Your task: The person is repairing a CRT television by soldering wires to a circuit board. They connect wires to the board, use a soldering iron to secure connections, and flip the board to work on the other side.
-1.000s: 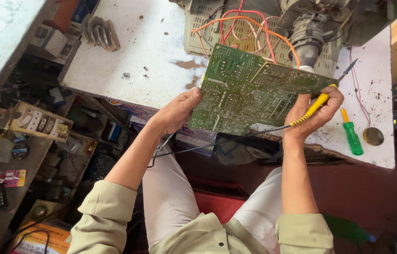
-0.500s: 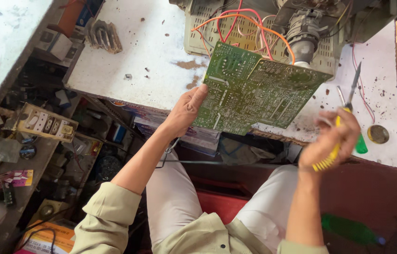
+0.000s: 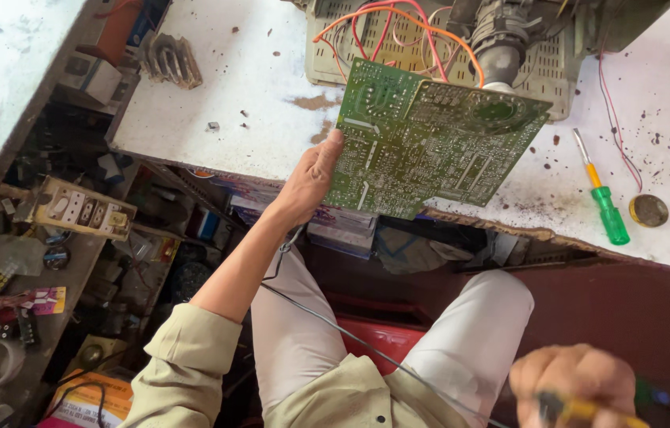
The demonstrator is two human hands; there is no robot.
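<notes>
My left hand (image 3: pixel 309 181) grips the left edge of a large green circuit board (image 3: pixel 430 139), solder side up, tilted over the front edge of a white worktable (image 3: pixel 248 119). Orange and red wires (image 3: pixel 398 24) run from the board's far edge to a device behind it. My right hand (image 3: pixel 577 384) is low at the bottom right, near my lap, closed around a yellow-handled tool (image 3: pixel 581 410) with a thin dark cord (image 3: pixel 351 337) leading from it across my legs.
A green and yellow screwdriver (image 3: pixel 604 202) and a round brass-coloured tin (image 3: pixel 649 210) lie on the table at right. A beige vented casing (image 3: pixel 398 47) and a grey motor-like part (image 3: pixel 501 40) stand behind the board. Cluttered shelves of parts (image 3: pixel 57 238) fill the left.
My right hand has drawn away from the board's right edge, down and back toward my lap, taking the yellow-handled tool with it. My left hand still holds the board.
</notes>
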